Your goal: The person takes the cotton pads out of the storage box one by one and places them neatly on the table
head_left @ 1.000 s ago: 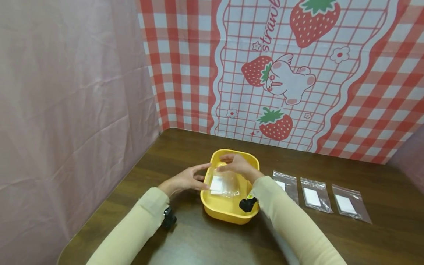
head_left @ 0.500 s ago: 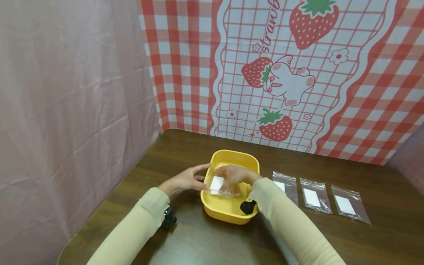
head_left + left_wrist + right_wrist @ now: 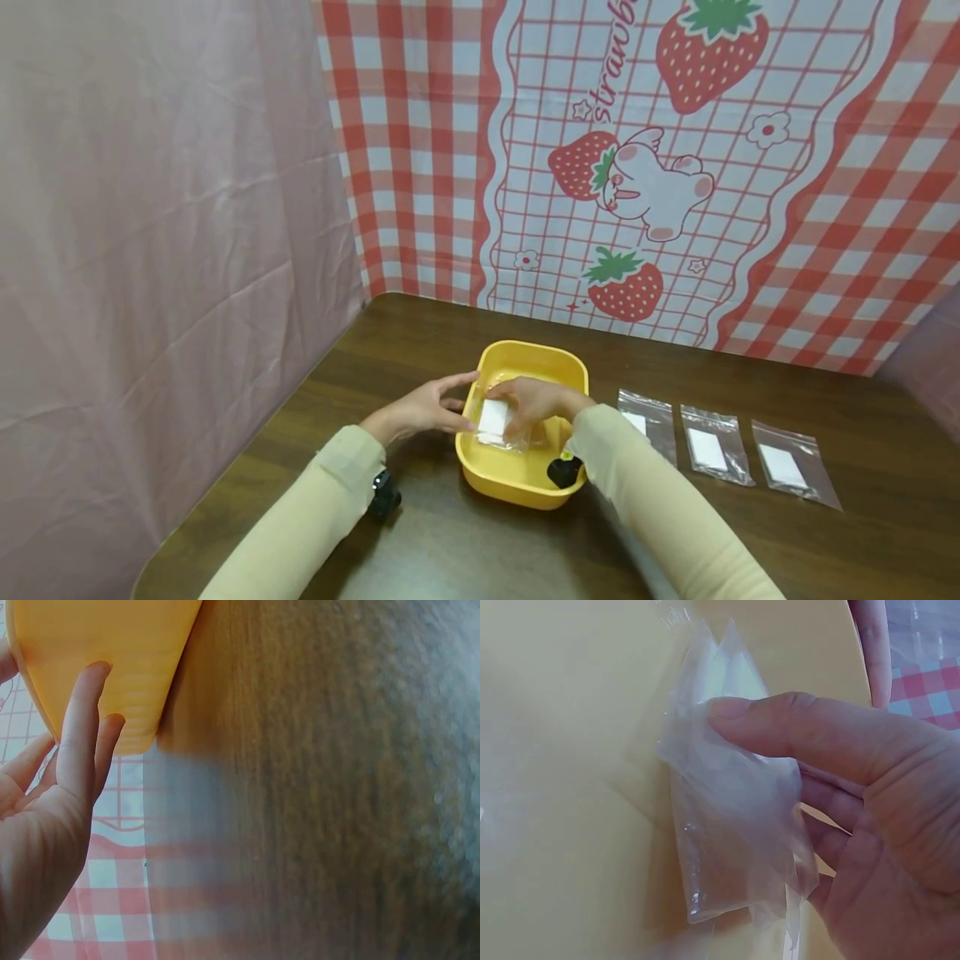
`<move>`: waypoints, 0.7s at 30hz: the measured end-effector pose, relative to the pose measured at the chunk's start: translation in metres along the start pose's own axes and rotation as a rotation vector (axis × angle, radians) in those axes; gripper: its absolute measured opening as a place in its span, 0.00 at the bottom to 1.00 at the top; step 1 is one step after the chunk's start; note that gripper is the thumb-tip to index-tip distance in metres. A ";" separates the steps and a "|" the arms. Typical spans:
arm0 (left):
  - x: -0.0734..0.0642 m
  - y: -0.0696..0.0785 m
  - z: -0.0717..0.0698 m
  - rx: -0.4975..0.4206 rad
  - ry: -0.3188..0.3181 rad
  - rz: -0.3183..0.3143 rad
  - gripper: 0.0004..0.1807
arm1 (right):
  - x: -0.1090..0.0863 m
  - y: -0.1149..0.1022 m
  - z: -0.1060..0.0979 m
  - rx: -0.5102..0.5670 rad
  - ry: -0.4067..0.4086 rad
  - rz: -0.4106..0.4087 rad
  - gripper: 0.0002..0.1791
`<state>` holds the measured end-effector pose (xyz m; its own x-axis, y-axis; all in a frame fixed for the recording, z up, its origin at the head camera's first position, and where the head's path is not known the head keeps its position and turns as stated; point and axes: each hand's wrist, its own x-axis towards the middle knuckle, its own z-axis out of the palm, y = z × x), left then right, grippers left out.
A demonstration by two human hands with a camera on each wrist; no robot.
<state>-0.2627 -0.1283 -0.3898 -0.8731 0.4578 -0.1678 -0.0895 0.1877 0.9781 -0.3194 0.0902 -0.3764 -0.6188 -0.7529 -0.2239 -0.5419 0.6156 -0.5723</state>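
Observation:
My right hand (image 3: 536, 400) reaches into a yellow plastic basin (image 3: 517, 492). It pinches a clear plastic bag (image 3: 735, 802) with a white piece (image 3: 492, 417) in it. In the right wrist view the thumb presses on the bag from above, with fingers behind; the plastic is creased, and whether there is more than one bag I cannot tell. At the basin's left side is my left hand (image 3: 420, 408), its fingers fairly straight. In the left wrist view, fingertips (image 3: 97, 671) touch or nearly touch the basin's outer wall.
Right of the basin lie three clear zip bags in a row, each with a white piece: a near bag (image 3: 658, 421), a middle bag (image 3: 707, 450) and a far bag (image 3: 783, 462). A checked strawberry cloth (image 3: 420, 167) hangs behind the brown table (image 3: 420, 533).
My right hand has come down into the basin and closed its thumb and fingers on the plastic bag. The left hand has stayed at the basin's left side.

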 end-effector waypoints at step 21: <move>0.001 0.000 -0.002 0.024 -0.017 0.008 0.44 | -0.002 -0.005 0.000 -0.003 -0.054 0.010 0.44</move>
<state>-0.2645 -0.1299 -0.3901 -0.8654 0.4740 -0.1624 -0.0711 0.2046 0.9763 -0.3155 0.0889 -0.3735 -0.5927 -0.7579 -0.2724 -0.5375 0.6241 -0.5671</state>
